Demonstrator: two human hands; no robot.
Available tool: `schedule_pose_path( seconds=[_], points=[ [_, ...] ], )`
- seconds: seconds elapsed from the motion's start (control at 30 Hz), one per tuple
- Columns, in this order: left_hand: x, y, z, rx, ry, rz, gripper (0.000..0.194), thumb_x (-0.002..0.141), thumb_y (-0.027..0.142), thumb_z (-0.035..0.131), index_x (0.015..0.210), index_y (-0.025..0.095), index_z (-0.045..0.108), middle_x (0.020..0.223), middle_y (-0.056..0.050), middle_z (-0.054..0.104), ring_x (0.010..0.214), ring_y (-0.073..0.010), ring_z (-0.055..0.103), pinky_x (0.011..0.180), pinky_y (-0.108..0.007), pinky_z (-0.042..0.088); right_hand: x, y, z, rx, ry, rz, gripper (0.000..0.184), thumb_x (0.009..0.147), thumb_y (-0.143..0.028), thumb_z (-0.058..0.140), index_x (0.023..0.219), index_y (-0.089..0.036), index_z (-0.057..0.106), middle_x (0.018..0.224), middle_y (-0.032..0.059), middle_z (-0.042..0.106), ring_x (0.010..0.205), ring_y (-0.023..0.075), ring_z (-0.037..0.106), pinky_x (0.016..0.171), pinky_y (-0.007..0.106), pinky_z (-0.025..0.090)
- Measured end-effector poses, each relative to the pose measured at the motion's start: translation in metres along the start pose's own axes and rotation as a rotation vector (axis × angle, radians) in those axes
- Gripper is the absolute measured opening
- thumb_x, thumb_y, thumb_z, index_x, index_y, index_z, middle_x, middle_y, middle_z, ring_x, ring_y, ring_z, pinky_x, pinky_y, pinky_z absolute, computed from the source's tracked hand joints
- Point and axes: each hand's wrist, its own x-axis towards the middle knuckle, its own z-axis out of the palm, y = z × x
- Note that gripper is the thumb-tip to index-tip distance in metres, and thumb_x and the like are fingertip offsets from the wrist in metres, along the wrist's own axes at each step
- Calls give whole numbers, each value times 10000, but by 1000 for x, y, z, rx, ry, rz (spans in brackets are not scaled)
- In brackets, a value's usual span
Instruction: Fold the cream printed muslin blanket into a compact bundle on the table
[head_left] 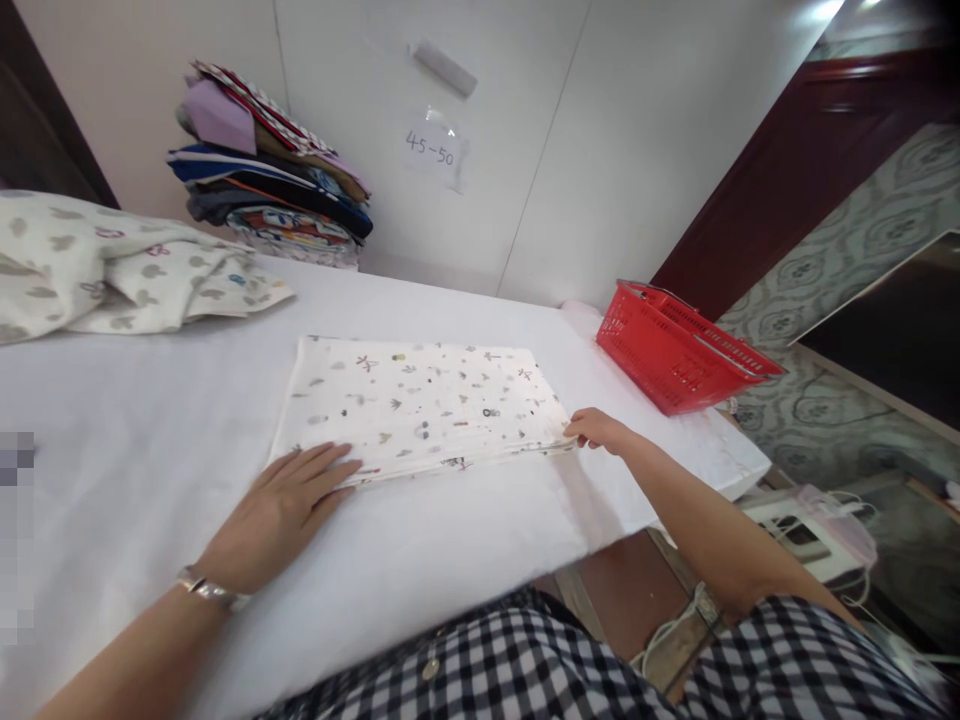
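A white cloth (427, 400) with small printed motifs lies folded into a flat rectangle on the white-covered table (450, 540). My left hand (292, 505) rests flat on its near left corner, fingers stretched out and palm down. At the near right corner my right hand (598, 430) pinches the cloth's edge between thumb and fingers. Several layers show along the near edge, between the two hands. What the cloth is for, a garment or a blanket, I cannot tell.
Another printed white cloth (150, 270) lies crumpled at the left. Behind it, a stack of folded clothes (277, 170) stands against the wall. A red plastic basket (675, 350) sits at the table's right end. Below that end are a white appliance (802, 535) and cables.
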Motion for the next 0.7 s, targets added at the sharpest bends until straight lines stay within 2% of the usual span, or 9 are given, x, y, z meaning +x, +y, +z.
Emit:
schedule_pose_path(
  seconds=[0.23,0.47,0.7],
  points=[
    [0,0,1,-27,9,-14,483,856,549,301,1155,286,575,1291,-5,521,1224,-226,436,1048,-425,315,5,14,3,34,-31,9,170,642,-208,658,756,-157,543,447,-62,430,437,64,396,429,177,286],
    [0,2,-1,-21,16,-16,496,854,560,276,1152,299,575,1287,4,524,1224,-219,437,1049,-422,315,10,19,4,37,-50,41,258,630,-234,706,819,-156,550,469,-58,465,448,76,440,466,192,378],
    [-1,0,1,14,-6,-9,506,861,554,268,1165,284,569,1305,0,505,1235,-206,423,1057,-405,303,13,19,2,25,-91,62,231,605,-250,732,731,-154,563,473,-49,474,455,77,446,472,199,392]
  ],
)
